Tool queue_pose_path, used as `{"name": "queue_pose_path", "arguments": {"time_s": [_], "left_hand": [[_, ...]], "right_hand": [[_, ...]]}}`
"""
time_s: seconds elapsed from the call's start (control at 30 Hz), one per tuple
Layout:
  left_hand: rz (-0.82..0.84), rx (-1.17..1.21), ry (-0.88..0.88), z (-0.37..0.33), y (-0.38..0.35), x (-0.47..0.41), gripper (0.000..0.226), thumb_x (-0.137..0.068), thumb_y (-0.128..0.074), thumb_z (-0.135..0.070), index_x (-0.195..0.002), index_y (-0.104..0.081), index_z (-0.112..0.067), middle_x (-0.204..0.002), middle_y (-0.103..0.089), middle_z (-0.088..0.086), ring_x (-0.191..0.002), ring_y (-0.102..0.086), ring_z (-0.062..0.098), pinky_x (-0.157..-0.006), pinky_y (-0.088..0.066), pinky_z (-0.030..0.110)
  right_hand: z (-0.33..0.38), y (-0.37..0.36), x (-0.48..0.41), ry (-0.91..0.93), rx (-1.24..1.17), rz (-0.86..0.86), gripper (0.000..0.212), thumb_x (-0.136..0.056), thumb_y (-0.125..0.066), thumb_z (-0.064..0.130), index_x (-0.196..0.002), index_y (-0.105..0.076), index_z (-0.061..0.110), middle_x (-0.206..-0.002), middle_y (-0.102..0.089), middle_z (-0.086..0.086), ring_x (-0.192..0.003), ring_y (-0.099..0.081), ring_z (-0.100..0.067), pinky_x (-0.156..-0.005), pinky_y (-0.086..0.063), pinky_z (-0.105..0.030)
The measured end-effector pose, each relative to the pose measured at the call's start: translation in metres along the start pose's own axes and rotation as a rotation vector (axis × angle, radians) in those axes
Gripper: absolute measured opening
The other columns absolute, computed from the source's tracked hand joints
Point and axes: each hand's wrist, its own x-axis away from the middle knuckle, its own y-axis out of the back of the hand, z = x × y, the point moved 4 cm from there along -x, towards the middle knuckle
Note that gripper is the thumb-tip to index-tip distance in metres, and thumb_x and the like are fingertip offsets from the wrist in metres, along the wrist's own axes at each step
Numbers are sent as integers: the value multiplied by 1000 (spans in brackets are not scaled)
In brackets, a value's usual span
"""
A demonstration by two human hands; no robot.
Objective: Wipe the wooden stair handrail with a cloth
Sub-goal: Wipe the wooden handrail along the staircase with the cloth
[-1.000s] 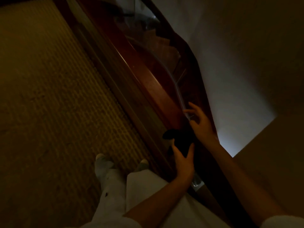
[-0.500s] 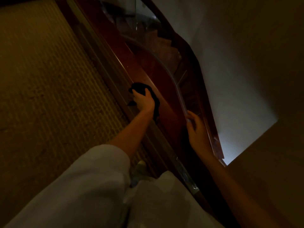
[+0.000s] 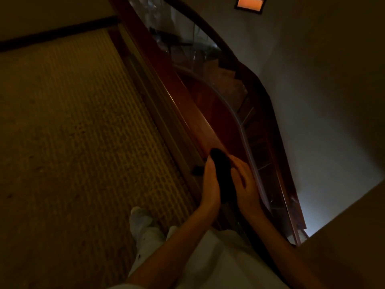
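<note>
Far left: ribbed yellowish carpet (image 3: 73, 132), dim. Lower down, near its right edge, two feet in white socks (image 3: 139, 217) below pale trousers (image 3: 150, 240).

Next, on a diagonal from top centre down to lower right, the dark red wooden handrail (image 3: 187, 105), glossy, with a faint sheen on its top face.

On the rail's lower stretch, the left hand (image 3: 210, 184), edge-on, fingers reaching up the rail and wrapped along the left side of a black cloth (image 3: 223, 174), holding it against the wood. Cloth long and bunched, lying on the handrail between both hands, one dark end poking past the fingertips.

Touching the cloth's right side, the right hand (image 3: 246, 188), fingers curled; too dark to tell whether gripping or only resting against it.

Just beside that hand, the curved top edge of a glass panel (image 3: 245, 138). Beyond it, wooden stairs (image 3: 229, 80) winding downward.

Far right, a plain pale wall (image 3: 323, 101), brighter low down; at the top, a small orange lit rectangle (image 3: 250, 3).
</note>
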Motion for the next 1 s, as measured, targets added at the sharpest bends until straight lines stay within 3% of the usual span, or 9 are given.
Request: {"name": "queue_pose_path", "arguments": {"time_s": [0.1, 0.17, 0.27, 0.33, 0.47, 0.53, 0.7, 0.8, 1.0], "left_hand": [[211, -26, 55, -25, -24, -9, 76, -80, -29, -70, -139, -48, -26, -132, -57, -1, -114, -59, 10, -90, -53, 23], [223, -256, -9, -33, -24, -19, 65, -89, -32, -63, -140, -49, -26, -131, -59, -3, -112, -61, 11, -94, -53, 32], [-132, -533, -247, -32, 1, -35, 35, -104, -40, -30, -134, -56, -22, -117, -66, -5, -95, -63, 0, -86, -54, 32], [-330, -502, -281, -20, 21, -45, 40, -106, -37, -21, -144, -43, -16, -140, -52, 3, -124, -53, 11, -105, -45, 39], [-414, -387, -95, 9, 24, -68, 49, -108, -27, -24, -155, -18, -13, -159, -26, 10, -144, -28, 23, -119, -23, 40], [-402, -331, -103, 17, 12, -73, 49, -108, -24, -27, -155, -17, -16, -158, -26, 8, -144, -29, 22, -119, -23, 36], [-597, -219, -244, 19, -6, -87, 45, -108, -28, -21, -152, -26, -19, -157, -28, 2, -142, -28, 16, -106, -17, 14], [-610, -123, -280, 22, 0, -96, 44, -107, -29, -18, -151, -27, -13, -156, -29, 4, -142, -30, 18, -117, -19, 25], [-459, -187, -220, 32, 18, -105, 45, -108, -28, -21, -153, -26, -15, -158, -28, 3, -141, -30, 12, -115, -21, 17]], "right_hand": [[10, 4, -13, -66, -188, -113, 29, -87, -62, 47, -115, -57, 43, -111, -67, 16, -105, -64, -3, -83, -55, -20], [10, 22, -29, -69, -117, -226, 17, -91, -61, 38, -108, -60, 41, -103, -67, 16, -100, -65, -7, -83, -55, -24], [-9, 37, -35, -53, 143, -280, 26, -98, -56, 17, -123, -59, 24, -110, -58, 12, -102, -57, -7, -90, -48, -25], [-24, 42, -28, 4, 334, -281, 44, -95, -59, 9, -138, -51, 13, -117, -49, -1, -103, -51, -12, -87, -46, -23], [-47, 30, -26, 109, 652, -77, 64, -88, -71, 22, -145, -43, 12, -143, -39, -23, -131, -41, -38, -107, -38, -45], [-50, 15, -37, 40, 592, 38, 62, -92, -57, 41, -147, -39, 20, -158, -25, -16, -142, -31, -33, -112, -36, -47], [-42, -20, -95, 102, 714, 91, 51, -101, -48, 38, -148, -41, 20, -150, -40, -12, -117, -57, -28, -80, -55, -43], [-37, -37, -133, 158, 702, 162, 49, -101, -48, 36, -147, -41, 20, -142, -44, -11, -101, -60, -26, -69, -50, -33], [-5, -96, -228, 140, 697, 252, 51, -102, -44, 38, -151, -36, 24, -147, -38, -10, -114, -55, -28, -90, -47, -34]]}}
